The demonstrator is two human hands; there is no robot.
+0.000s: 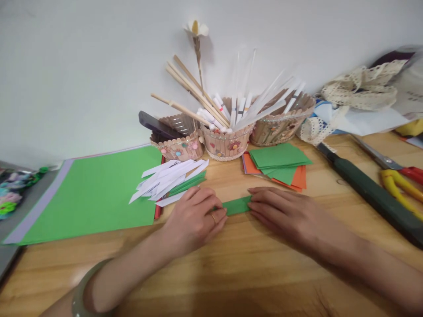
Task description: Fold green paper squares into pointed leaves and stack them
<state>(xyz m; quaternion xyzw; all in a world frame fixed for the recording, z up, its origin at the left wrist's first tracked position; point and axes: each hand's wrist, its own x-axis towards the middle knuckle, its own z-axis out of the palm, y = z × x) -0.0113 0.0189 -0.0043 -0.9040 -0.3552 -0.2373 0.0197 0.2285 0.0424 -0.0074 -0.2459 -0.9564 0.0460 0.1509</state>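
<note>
A narrow folded strip of green paper (238,205) lies flat between my two hands on the wooden table. My left hand (197,215), with a ring on one finger, is closed on the strip's left end. At the other end, my right hand (284,209) presses the strip with its fingers held together. Just beyond my left hand is a pile of white and green folded paper strips (173,176). Past my right hand sits a stack of green and orange paper pieces (279,158).
Large green sheets (95,193) lie at left. Decorated stick baskets (229,143) with markers and wooden sticks stand against the wall. At right are a dark green long-handled tool (370,193), scissors (385,160), yellow-handled pliers (396,187) and lace ribbon (360,88).
</note>
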